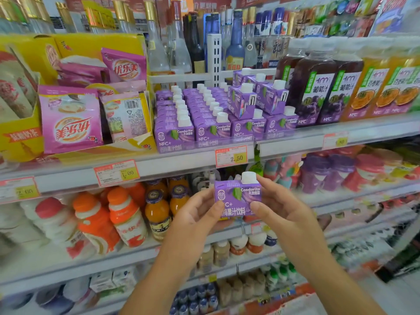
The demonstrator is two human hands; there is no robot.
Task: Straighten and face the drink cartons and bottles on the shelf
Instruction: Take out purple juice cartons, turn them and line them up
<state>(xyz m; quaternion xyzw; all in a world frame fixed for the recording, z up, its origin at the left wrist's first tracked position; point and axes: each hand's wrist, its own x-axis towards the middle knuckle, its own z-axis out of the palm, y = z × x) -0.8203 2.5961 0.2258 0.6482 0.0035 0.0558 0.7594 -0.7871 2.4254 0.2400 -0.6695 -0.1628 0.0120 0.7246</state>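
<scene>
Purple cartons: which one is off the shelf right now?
The carton gripped between left hand and right hand, below the price tags; all other cartons sit on the shelf.

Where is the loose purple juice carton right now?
Head view, lower centre: the purple carton is held upright between the left hand and the right hand, just below the 2.50 price tag.

Purple white-capped carton; dark purple and orange juice bottles.
</scene>
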